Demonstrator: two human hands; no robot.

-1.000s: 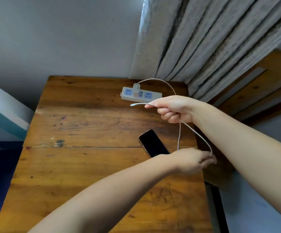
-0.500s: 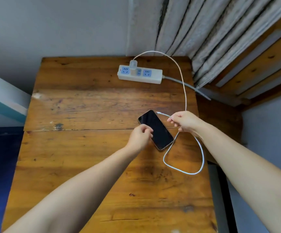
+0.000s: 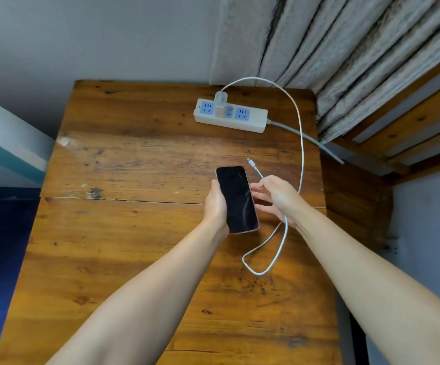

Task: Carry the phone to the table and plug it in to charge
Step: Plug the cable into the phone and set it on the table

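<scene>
Phone [image 3: 237,199] now lifted off tabletop [image 3: 124,159], left hand [image 3: 215,206] fingers wrapped round its edge. Right hand [image 3: 277,197] pinching cable [image 3: 302,143], plug tip [image 3: 250,162] free near phone's top corner. Charger [image 3: 221,104] sits in power strip [image 3: 230,115]. Guessing plug-in comes next.

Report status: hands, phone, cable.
Left hand grips phone, screen dark. Right hand pinches charging cable; connector free, not plugged in. Charger seated in power strip. Nothing in the way.
</scene>
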